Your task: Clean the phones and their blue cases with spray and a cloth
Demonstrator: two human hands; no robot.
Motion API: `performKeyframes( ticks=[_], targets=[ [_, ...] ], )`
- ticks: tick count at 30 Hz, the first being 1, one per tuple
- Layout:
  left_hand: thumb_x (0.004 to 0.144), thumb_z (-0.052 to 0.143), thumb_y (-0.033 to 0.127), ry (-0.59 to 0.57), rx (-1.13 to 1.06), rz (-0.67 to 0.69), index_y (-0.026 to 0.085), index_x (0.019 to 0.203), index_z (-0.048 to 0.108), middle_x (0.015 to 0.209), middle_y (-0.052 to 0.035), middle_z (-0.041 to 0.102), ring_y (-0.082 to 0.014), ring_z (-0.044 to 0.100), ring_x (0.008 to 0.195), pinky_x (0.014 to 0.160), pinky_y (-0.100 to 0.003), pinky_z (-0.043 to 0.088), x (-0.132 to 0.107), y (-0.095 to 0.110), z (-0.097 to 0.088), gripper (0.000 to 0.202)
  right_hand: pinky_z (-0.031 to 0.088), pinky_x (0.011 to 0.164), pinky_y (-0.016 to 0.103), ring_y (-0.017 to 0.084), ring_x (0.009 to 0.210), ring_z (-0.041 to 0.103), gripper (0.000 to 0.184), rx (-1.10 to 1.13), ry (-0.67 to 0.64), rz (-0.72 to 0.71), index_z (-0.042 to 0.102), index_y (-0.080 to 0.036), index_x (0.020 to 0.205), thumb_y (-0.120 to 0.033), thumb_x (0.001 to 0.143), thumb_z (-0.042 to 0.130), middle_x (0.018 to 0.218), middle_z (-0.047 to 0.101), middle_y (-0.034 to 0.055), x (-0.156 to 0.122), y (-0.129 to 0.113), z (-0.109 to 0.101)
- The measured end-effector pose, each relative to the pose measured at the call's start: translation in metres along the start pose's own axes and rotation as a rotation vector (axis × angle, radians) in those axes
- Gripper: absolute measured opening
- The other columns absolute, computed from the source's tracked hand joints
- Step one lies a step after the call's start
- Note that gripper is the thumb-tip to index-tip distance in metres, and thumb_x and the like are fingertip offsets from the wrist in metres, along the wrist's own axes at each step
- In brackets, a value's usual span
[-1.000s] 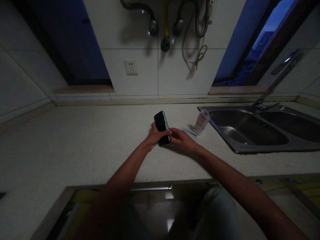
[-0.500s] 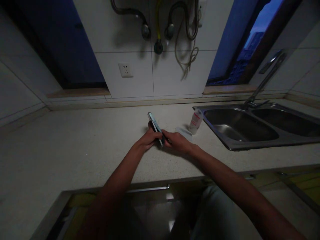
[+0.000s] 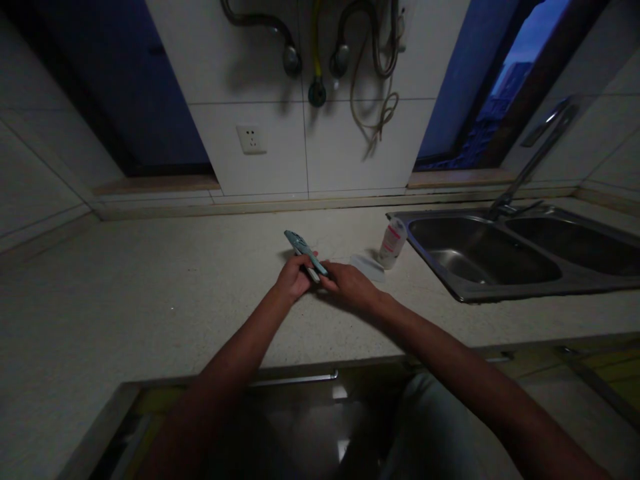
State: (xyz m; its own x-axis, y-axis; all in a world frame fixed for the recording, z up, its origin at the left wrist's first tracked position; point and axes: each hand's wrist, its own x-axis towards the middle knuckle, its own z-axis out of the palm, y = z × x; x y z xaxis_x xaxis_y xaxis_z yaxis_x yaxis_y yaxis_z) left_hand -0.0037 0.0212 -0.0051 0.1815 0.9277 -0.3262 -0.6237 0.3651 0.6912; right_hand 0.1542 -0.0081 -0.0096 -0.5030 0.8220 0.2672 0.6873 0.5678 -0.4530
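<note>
A smartphone [image 3: 303,247] with a teal back or case is held up at a slant over the counter, its camera end pointing away to the left. A pale edge shows along its underside; whether case and phone are apart there I cannot tell. My left hand [image 3: 294,277] is closed around its left side and underside, the thumb on the near edge. My right hand [image 3: 353,283] pinches its lower right end; some fingers are hidden. A flat, pale sheet [image 3: 368,268] lies on the counter just beyond my right hand. Beside it, a clear plastic bottle [image 3: 393,241] with pink print stands.
A double steel sink [image 3: 483,250] with a tall faucet [image 3: 535,157] is set into the right of the pale counter [image 3: 125,287]. Pipes and a looped cord [image 3: 383,117] hang on the tiled wall, near a socket [image 3: 251,139]. Cabinet handles [image 3: 295,379] run below the front edge.
The smartphone has turned from nearly edge-on to lying flatter, so its teal back and camera end now show. My left hand has shifted its hold along the near side.
</note>
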Motion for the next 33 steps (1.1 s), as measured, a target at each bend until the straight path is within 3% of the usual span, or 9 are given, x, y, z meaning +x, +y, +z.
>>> performKeyframes(
  ticks=[3,6,10,15,20,23,27,30,33],
  targets=[
    [0.043,0.049,-0.002,-0.002,-0.014,0.050,0.017,0.067,0.053,0.072,-0.0016,0.059,-0.0174,0.062,0.074,0.086,-0.041,0.059,0.002,0.000,-0.002,0.030,0.047,0.075,0.031,0.023,0.084,0.070,0.029,-0.062,-0.058,0.054,0.065,-0.014,0.119,-0.030,0.098,0.053,0.098,0.076,0.0132,0.000,-0.002,-0.002],
    [0.043,0.049,-0.005,-0.047,0.025,0.095,0.017,0.069,0.055,0.074,-0.0008,0.061,-0.0175,0.064,0.077,0.094,-0.045,0.057,0.004,-0.002,-0.005,0.034,0.047,0.078,0.030,0.022,0.088,0.069,0.028,-0.020,-0.058,0.003,0.064,-0.014,0.120,-0.022,0.094,0.056,0.106,0.075,0.0126,-0.001,0.000,-0.003],
    [0.044,0.051,-0.005,-0.117,0.069,0.117,0.016,0.078,0.062,0.076,-0.0013,0.063,-0.0189,0.066,0.081,0.096,-0.047,0.056,0.005,-0.004,-0.010,0.041,0.049,0.085,0.032,0.024,0.097,0.069,0.035,0.055,-0.026,-0.029,0.061,-0.014,0.123,-0.016,0.088,0.059,0.117,0.073,0.0147,-0.005,0.002,0.000],
    [0.043,0.051,-0.005,-0.155,0.096,0.114,0.013,0.082,0.065,0.077,-0.0031,0.066,-0.0191,0.067,0.081,0.097,-0.044,0.055,0.002,-0.002,-0.012,0.046,0.052,0.085,0.032,0.023,0.095,0.070,0.036,0.049,-0.016,-0.027,0.063,-0.017,0.121,-0.013,0.086,0.058,0.115,0.074,0.0126,-0.005,0.005,0.001],
    [0.039,0.050,0.000,-0.196,0.108,-0.017,0.013,0.079,0.067,0.083,-0.0090,0.073,-0.0251,0.069,0.084,0.094,-0.049,0.056,-0.002,0.004,-0.009,0.046,0.049,0.094,0.033,0.023,0.111,0.067,0.040,-0.011,0.092,-0.042,0.064,-0.017,0.125,-0.010,0.086,0.055,0.125,0.071,0.0129,-0.005,0.016,-0.011],
    [0.039,0.049,0.005,-0.158,0.161,-0.074,0.014,0.078,0.065,0.077,-0.0076,0.071,-0.0263,0.069,0.082,0.090,-0.050,0.057,-0.003,0.003,-0.006,0.043,0.050,0.085,0.032,0.024,0.098,0.071,0.032,-0.069,0.093,-0.001,0.069,-0.017,0.121,-0.022,0.093,0.053,0.114,0.076,0.0129,-0.006,0.015,-0.018],
    [0.047,0.056,0.009,-0.100,0.217,-0.017,0.016,0.081,0.060,0.073,-0.0045,0.066,-0.0231,0.067,0.076,0.078,-0.044,0.059,-0.008,0.001,-0.002,0.034,0.046,0.072,0.031,0.023,0.080,0.070,0.030,-0.114,0.109,0.089,0.073,-0.015,0.098,-0.033,0.097,0.049,0.094,0.077,0.0134,-0.006,0.010,-0.020],
    [0.068,0.063,0.035,-0.022,0.208,0.000,0.018,0.087,0.058,0.079,-0.0061,0.066,-0.0197,0.063,0.064,0.057,-0.035,0.055,-0.010,0.005,0.001,0.026,0.045,0.071,0.030,0.022,0.081,0.067,0.029,-0.064,0.254,0.152,0.069,-0.014,0.087,-0.032,0.096,0.048,0.090,0.074,0.0137,-0.004,0.013,-0.020],
    [0.080,0.055,0.058,0.092,0.331,0.086,0.020,0.089,0.057,0.075,-0.0025,0.060,-0.0136,0.051,0.050,0.044,-0.026,0.041,-0.005,0.011,-0.003,0.039,0.047,0.064,0.029,0.020,0.070,0.065,0.031,0.132,0.410,0.268,0.064,-0.015,0.089,-0.039,0.095,0.046,0.080,0.068,0.0091,-0.002,0.021,-0.019]
  ],
)
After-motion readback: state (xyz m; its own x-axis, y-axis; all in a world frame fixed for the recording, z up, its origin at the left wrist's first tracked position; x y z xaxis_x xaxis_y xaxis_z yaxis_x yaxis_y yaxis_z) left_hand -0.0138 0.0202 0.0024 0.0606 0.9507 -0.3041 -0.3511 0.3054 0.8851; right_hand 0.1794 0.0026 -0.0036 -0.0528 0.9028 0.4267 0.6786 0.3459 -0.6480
